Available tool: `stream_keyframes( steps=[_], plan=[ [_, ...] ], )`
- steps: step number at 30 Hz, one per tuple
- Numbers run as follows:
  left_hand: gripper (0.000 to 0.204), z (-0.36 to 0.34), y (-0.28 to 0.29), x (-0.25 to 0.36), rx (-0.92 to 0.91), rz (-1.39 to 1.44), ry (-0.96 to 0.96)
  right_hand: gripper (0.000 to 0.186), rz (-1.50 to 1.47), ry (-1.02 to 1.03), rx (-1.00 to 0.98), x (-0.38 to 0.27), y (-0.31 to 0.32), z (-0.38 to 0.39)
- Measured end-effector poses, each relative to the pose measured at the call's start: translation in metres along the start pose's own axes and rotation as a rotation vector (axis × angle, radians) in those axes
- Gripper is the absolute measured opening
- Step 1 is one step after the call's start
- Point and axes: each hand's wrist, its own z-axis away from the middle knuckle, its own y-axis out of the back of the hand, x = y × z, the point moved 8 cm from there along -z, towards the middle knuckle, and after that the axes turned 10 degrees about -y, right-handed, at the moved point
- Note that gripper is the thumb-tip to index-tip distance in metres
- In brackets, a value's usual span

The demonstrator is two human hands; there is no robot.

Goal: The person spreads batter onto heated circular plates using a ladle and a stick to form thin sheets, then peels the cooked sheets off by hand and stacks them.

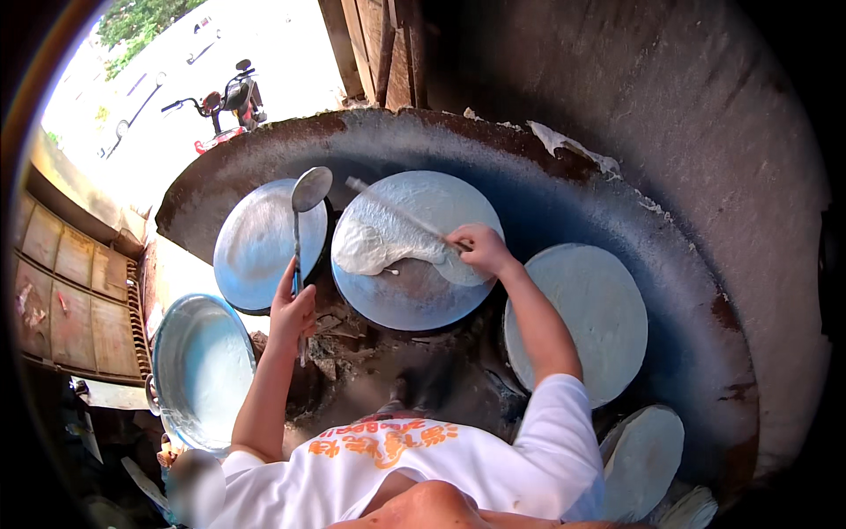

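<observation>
My left hand [293, 310] is closed round the handle of a metal ladle [312, 189], its bowl raised beside the left round griddle [256, 256]. In my right hand [478, 248] is a long thin flat spreader [401, 214], lying across white batter [363, 249] on the middle griddle [414, 307]. The batter is heaped toward the left and thins out under my right hand; bare metal shows at the near side. Past my right forearm, a third griddle [582, 317] carries an even pale layer. A basin [159, 353] of white batter stands left of my left forearm.
Pale flat rounds [648, 458] lie at the lower right. A rusty-edged curved surround [397, 128] stands behind the griddles. Beyond it are a wooden post [397, 53] and a parked two-wheeler [231, 101]. A panelled frame [75, 264] lies at the far left.
</observation>
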Motion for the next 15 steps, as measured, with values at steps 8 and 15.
stream_keyframes(
  steps=[8, 15],
  plan=[
    [0.064, 0.059, 0.033, -0.020, -0.076, -0.158, 0.249, 0.029, -0.235, 0.075, -0.203, 0.045, 0.029, 0.056],
    [0.064, 0.089, 0.012, -0.050, -0.180, -0.216, 0.335, 0.032, -0.105, 0.144, 0.037, 0.024, 0.019, 0.117]
  ],
)
